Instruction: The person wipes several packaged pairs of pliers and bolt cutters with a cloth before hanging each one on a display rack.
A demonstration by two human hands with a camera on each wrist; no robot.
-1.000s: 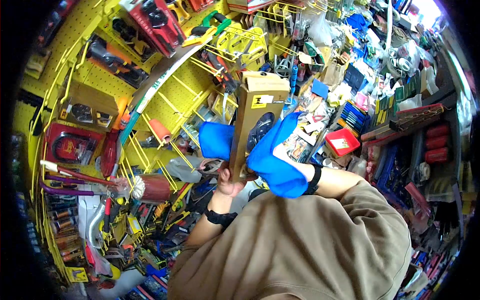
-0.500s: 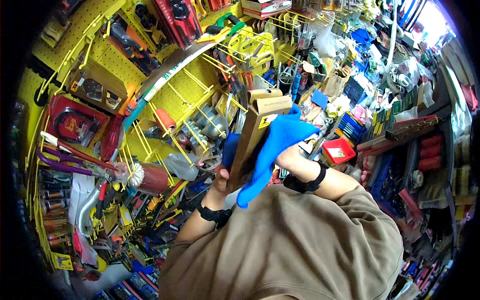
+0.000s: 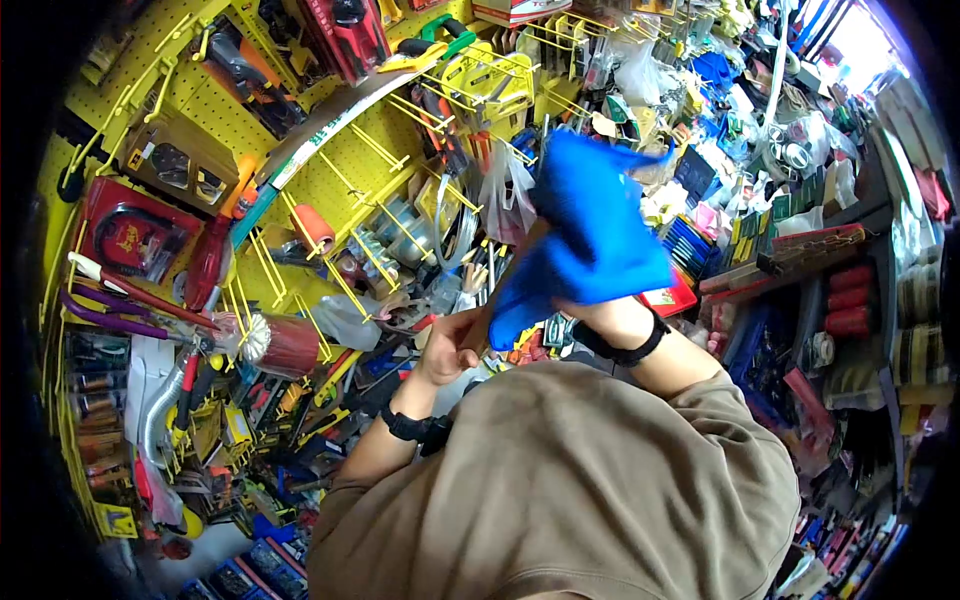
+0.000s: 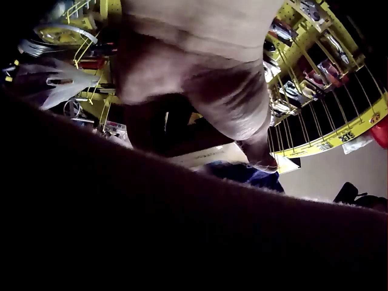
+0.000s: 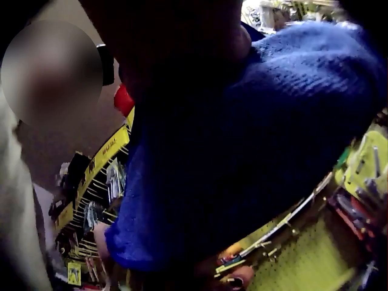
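A blue cloth (image 3: pixel 600 225) is bunched around the upper part of a brown cardboard box (image 3: pixel 505 285), hiding most of it. My right hand (image 3: pixel 615 320) grips the cloth from the right side, its fingers largely covered by the fabric. At the box's lower left, my left hand (image 3: pixel 447 345) holds the box with fingers curled. The left wrist view has that hand (image 4: pixel 200 85) above a pale box edge (image 4: pixel 209 156), with dark blue cloth (image 4: pixel 242 174) beside it. Cloth (image 5: pixel 303 85) fills much of the right wrist view, below the shadowed right hand (image 5: pixel 176 42).
A yellow pegboard (image 3: pixel 345 200) with long hooks and packaged tools stands at the left. A red tray (image 3: pixel 675 295) lies just right of the cloth. Crowded shelves (image 3: pixel 850 250) run along the right, and a wire brush (image 3: pixel 262 343) sticks out at lower left.
The cloth has moved from the box's side up over its upper part, covering the label and top flap that showed before. My left hand still holds the lower end.
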